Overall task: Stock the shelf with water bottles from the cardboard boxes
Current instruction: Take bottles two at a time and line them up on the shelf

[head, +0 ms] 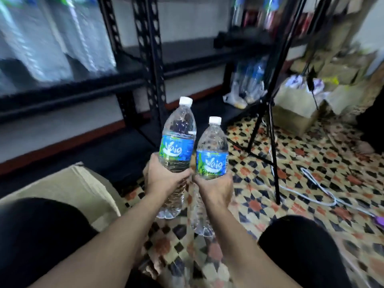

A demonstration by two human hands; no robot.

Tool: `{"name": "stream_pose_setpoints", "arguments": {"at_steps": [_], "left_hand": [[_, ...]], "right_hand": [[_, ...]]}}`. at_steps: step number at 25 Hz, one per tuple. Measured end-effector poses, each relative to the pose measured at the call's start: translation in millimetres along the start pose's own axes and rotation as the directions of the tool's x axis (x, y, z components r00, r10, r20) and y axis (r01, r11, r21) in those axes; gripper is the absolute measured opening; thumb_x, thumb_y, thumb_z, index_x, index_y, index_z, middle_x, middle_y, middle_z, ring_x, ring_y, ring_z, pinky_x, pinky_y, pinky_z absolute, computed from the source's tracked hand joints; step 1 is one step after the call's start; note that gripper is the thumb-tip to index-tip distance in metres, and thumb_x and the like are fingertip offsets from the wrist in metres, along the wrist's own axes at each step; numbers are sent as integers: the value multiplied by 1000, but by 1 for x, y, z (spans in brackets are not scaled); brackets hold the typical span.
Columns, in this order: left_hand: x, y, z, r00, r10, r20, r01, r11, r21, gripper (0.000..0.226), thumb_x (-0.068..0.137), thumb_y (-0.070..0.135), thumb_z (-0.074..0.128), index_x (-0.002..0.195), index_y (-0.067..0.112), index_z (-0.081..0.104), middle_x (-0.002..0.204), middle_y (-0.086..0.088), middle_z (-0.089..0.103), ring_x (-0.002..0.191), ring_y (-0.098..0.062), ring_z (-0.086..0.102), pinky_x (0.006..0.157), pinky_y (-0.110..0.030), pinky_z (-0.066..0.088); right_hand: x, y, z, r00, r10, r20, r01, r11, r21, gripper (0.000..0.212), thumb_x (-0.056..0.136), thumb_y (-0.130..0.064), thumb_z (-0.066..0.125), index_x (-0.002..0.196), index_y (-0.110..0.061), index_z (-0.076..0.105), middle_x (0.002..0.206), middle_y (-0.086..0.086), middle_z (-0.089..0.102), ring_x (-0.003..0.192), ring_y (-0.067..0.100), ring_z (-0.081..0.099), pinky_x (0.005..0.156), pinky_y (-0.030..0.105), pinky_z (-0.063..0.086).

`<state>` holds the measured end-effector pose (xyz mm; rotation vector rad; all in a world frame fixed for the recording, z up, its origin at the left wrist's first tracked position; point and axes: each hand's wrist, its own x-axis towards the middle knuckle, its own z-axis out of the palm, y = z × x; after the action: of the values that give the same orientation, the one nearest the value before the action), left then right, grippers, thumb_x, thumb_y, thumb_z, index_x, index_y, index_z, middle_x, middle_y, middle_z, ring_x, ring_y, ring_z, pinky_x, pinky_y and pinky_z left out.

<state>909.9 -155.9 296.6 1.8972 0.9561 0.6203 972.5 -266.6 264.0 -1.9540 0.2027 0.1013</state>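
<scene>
left fingers (185, 175) wrap left bottle (176, 149), right fingers (228, 175) right bottle (212, 163).

Patterned tile floor (311, 154), black, orange and cream stars and diamonds. Black tripod stand (272, 150) on the floor at right, legs spread. White cable (306, 173) loops over the tiles beside the tripod's feet and runs toward a purple object (379, 221) at the right edge, too cut off to identify. Crumpled clear plastic bag (236, 98) behind the tripod, contents blurred. Red-brown baseboard (62, 146) along the pale wall, left.
</scene>
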Motion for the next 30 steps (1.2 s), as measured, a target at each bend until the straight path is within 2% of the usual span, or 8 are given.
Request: {"name": "stream_pose_setpoints", "arguments": {"at_steps": [3, 6, 12, 15, 17, 19, 25, 30], "left_hand": [[-11, 44, -70, 983, 117, -139, -128, 988, -80, 72, 51, 39, 94, 109, 18, 56, 97, 9, 64, 90, -7, 56, 79, -19, 40], [-28, 76, -146, 934, 172, -315, -215, 971, -108, 69, 51, 41, 93, 103, 23, 53, 97, 9, 63, 93, -9, 58, 80, -21, 40], [-45, 98, -291, 745, 260, -614, -347, 938, -23, 70, 47, 45, 93, 100, 26, 51, 98, 7, 68, 96, -11, 63, 79, -23, 41], [-51, 93, -354, 620, 279, -733, -354, 934, 56, 73, 48, 42, 94, 107, 22, 55, 103, 6, 68, 97, -11, 60, 83, -22, 42], [-52, 80, -393, 562, 268, -782, -317, 944, 96, 82, 47, 45, 94, 115, 20, 56, 108, 3, 69, 104, -16, 62, 93, -31, 48], [-53, 66, -429, 517, 263, -815, -305, 946, 112, 88, 44, 51, 92, 118, 23, 55, 108, 3, 70, 106, -17, 64, 97, -38, 50], [-62, 17, -515, 439, 202, -875, -193, 973, 128, 89, 47, 49, 92, 123, 20, 54, 109, 2, 70, 106, -17, 64, 96, -36, 51], [-41, -13, -550, 372, 116, -921, -178, 983, 51, 79, 52, 45, 93, 117, 20, 56, 102, 3, 70, 103, -20, 64, 92, -36, 50]], "right_hand": [[-39, -65, -3, 981, -188, 44, 181, 975, 131, 79, 50, -51, 90, 114, -22, 53, 106, 0, 65, 100, 24, 64, 80, 31, 50], [-87, -121, 0, 924, -361, 128, 317, 908, 275, 77, 50, -45, 93, 114, -24, 55, 104, -6, 64, 96, 17, 63, 78, 26, 46], [-189, -224, 39, 713, -663, 227, 511, 713, 480, 82, 45, -42, 96, 115, -25, 56, 107, -7, 68, 98, 14, 66, 85, 31, 53], [-243, -261, 65, 612, -743, 272, 550, 647, 528, 83, 44, -51, 92, 114, -23, 57, 103, -7, 70, 96, 16, 67, 81, 31, 53], [-277, -275, 81, 549, -769, 328, 566, 630, 531, 74, 49, -46, 94, 109, -24, 57, 97, -8, 68, 89, 16, 66, 72, 28, 48], [-308, -283, 99, 497, -793, 352, 573, 605, 553, 70, 49, -46, 94, 105, -25, 57, 93, -10, 69, 87, 16, 67, 70, 28, 48], [-396, -301, 158, 377, -821, 429, 552, 571, 608, 70, 49, -34, 97, 105, -28, 56, 89, -13, 68, 84, 8, 67, 69, 18, 45], [-431, -320, 200, 297, -844, 448, 573, 532, 623, 68, 49, -46, 95, 104, -28, 57, 92, -16, 68, 88, 4, 65, 74, 18, 46]]}}
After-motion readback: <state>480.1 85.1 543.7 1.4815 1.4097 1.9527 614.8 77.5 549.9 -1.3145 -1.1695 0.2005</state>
